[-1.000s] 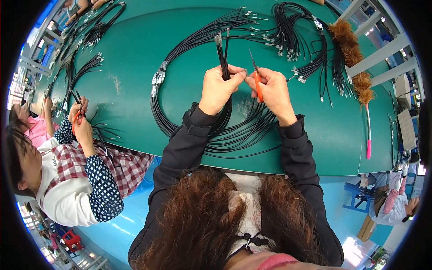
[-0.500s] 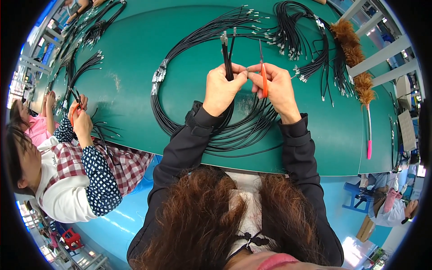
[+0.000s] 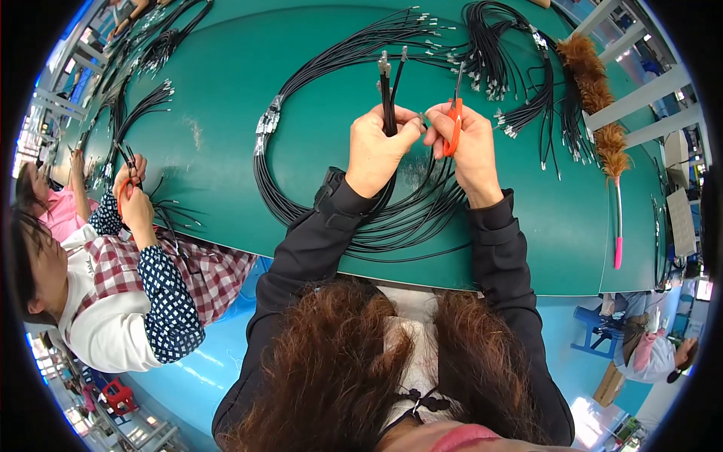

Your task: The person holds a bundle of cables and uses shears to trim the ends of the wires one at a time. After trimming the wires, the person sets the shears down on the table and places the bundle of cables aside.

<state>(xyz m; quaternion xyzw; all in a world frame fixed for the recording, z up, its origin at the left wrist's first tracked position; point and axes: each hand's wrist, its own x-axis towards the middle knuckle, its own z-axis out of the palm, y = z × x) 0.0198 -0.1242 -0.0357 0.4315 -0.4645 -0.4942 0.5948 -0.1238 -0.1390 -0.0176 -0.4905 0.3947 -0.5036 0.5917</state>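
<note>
My left hand (image 3: pixel 379 149) grips a small bunch of black cables (image 3: pixel 388 94) that stand upright, their metal ends pointing away from me. My right hand (image 3: pixel 467 147) holds orange-handled snips (image 3: pixel 454 120), blade tips up, close beside the bunch. Both hands hover over a large coil of black cables (image 3: pixel 354 203) lying on the green table (image 3: pixel 218 120). My dark sleeves come in from below.
More black cable bundles (image 3: pixel 504 53) with metal ends lie at the far right, beside a brown feather duster with a pink handle (image 3: pixel 602 120). A person at the left in a checked shirt works on cables (image 3: pixel 132 196). Another person sits at the lower right (image 3: pixel 655 354).
Both hands have risen slightly and drawn together; the snips turned from slanted to upright beside the cable bunch.
</note>
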